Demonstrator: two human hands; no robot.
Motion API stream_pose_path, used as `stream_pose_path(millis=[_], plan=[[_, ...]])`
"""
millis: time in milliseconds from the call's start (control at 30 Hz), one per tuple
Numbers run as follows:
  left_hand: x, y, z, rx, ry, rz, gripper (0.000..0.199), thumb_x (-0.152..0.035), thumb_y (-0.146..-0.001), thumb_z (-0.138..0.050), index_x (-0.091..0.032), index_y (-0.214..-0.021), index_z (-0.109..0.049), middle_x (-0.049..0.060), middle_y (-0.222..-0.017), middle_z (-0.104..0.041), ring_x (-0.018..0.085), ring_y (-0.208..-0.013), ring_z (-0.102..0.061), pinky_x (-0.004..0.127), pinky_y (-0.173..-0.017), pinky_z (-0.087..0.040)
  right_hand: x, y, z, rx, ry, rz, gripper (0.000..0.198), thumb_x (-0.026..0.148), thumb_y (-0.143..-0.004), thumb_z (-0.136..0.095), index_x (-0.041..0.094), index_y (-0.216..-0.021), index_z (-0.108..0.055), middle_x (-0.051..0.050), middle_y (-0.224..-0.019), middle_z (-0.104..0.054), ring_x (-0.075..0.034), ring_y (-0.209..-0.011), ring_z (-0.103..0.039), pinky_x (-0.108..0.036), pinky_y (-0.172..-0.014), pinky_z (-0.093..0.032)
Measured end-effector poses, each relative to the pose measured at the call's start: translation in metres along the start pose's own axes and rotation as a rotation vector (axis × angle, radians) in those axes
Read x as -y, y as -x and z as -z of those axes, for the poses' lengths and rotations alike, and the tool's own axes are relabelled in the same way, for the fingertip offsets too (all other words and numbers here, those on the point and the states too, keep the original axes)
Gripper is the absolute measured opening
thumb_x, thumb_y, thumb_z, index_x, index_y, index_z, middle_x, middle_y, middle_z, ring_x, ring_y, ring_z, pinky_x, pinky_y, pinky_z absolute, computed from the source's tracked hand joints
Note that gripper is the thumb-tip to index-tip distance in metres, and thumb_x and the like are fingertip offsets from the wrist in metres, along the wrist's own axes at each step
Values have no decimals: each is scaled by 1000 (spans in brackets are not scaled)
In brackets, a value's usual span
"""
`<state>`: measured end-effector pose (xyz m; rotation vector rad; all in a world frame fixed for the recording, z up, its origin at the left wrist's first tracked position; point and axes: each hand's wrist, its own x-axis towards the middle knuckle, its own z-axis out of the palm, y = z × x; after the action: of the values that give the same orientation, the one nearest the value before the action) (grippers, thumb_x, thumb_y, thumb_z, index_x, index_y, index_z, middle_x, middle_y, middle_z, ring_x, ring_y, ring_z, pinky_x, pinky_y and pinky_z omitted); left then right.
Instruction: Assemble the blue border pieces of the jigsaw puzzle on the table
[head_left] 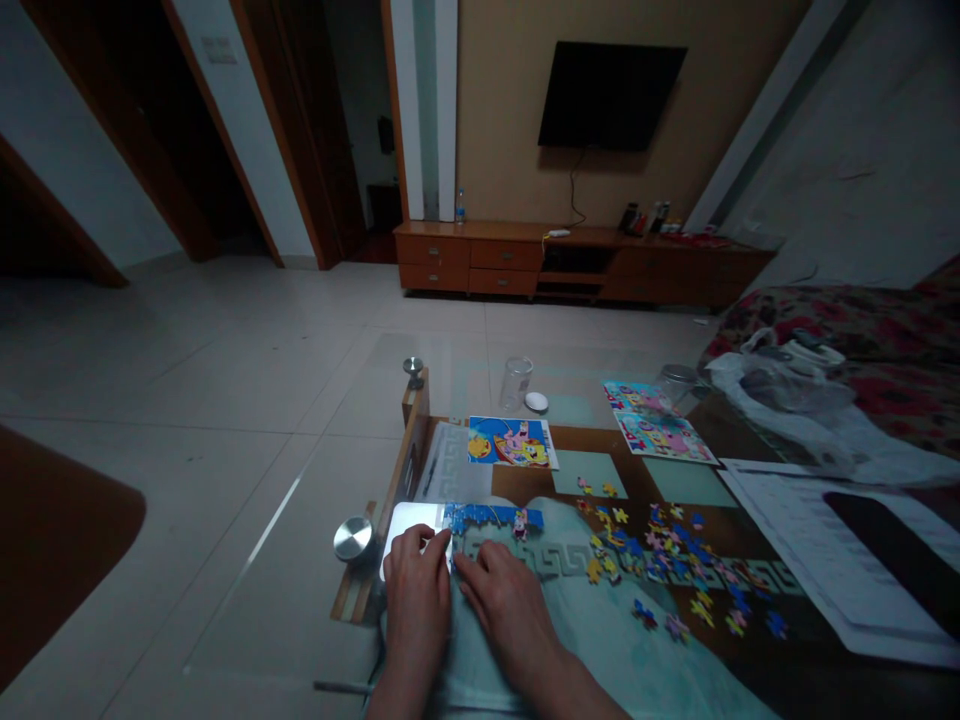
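My left hand (418, 590) is closed, its bent fingers lying over the right part of a white rounded board (401, 518) at the table's left edge. Beside it, my right hand (510, 605) has its fingers pressed together at a small bluish puzzle piece (453, 565), mostly hidden between the hands. Just beyond the fingertips runs a joined strip of blue puzzle pieces (480, 515), with a pink figure at its right end. Many loose puzzle pieces (675, 545) are scattered to the right on the glass table (577, 625).
A cartoon picture card (511, 442) lies behind the strip, and more picture cards (664, 435) lie farther right. A clear jar (516, 382) stands by a white lid (535, 402). Papers (810, 545), a black phone-like object (892, 550) and a plastic bag (795, 400) occupy the right side.
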<state>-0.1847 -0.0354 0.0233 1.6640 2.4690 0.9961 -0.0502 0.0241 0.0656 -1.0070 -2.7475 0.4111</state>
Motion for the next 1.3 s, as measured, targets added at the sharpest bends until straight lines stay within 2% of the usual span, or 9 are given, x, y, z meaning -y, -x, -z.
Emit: stream_pose_path(millis=[133, 233, 333, 600, 867, 967, 1067, 1167, 1300], plan=[[-3, 0, 1, -28, -14, -9, 32, -12, -86, -45, -21, -104, -69, 8, -100, -61, 24, -94, -56, 38, -79, -45, -4, 14, -7, -115, -7, 47, 19, 12, -83, -67, 23, -99, -68, -4, -94, -67, -23, -89, -61, -32, -74, -50], [-2, 1, 0, -35, -7, -20, 31, -15, -87, -43, -20, -106, -67, 9, -101, -62, 24, -95, -56, 39, -78, -45, -6, 25, -17, -245, -77, 171, 26, 10, -85, -65, 20, -109, -65, -5, -111, -69, -23, -105, -61, -36, -89, -51], [1, 2, -2, -26, -17, -44, 30, -20, -88, -44, -22, -107, -66, 10, -108, -62, 26, -103, -56, 41, -81, -45, -13, 39, -22, -272, -95, 237, 28, 11, -88, -62, 22, -114, -62, -3, -120, -68, -21, -115, -59, -39, -98, -48], [5, 3, -9, -45, -117, -132, 36, -28, -93, -36, -17, -108, -67, 15, -120, -62, 31, -114, -54, 48, -88, -44, -82, 101, 9, -293, 46, 147, 30, 11, -91, -54, 22, -117, -62, -4, -122, -68, -26, -118, -59, -49, -97, -50], [7, 2, -20, 2, -248, -247, 46, -35, -96, -35, -15, -131, -55, 16, -144, -48, 31, -136, -38, 53, -102, -37, -143, 159, 29, -313, 179, -46, 50, -3, -79, -43, 21, -118, -64, -7, -124, -67, -26, -119, -58, -50, -96, -50], [-6, 3, -22, 57, -312, -228, 48, -36, -95, -39, -17, -138, -48, 14, -150, -40, 32, -141, -30, 55, -105, -34, -151, 161, 24, -362, 208, -93, 51, 0, -81, -44, 21, -123, -62, -9, -129, -63, -26, -123, -55, -47, -98, -49], [-27, 3, -22, 174, -407, -144, 49, -34, -93, -44, -22, -141, -44, 9, -154, -33, 35, -144, -22, 56, -106, -31, -147, 147, 16, -379, 215, -60, 51, 4, -85, -45, 22, -131, -57, -9, -136, -57, -25, -127, -52, -43, -100, -48], [-46, 2, -22, 282, -487, -59, 52, -35, -93, -46, -24, -143, -40, 7, -155, -30, 34, -144, -20, 58, -110, -25, -138, 125, 10, -330, 220, -19, 48, 10, -86, -52, 24, -132, -56, -8, -139, -55, -27, -127, -52, -43, -100, -48], [-56, 1, -21, 348, -523, -42, 54, -41, -93, -45, -24, -144, -37, 7, -156, -27, 31, -145, -21, 57, -112, -20, -138, 111, 3, -253, 212, -48, 47, 14, -84, -59, 24, -130, -59, -7, -140, -54, -29, -128, -51, -44, -101, -47]])
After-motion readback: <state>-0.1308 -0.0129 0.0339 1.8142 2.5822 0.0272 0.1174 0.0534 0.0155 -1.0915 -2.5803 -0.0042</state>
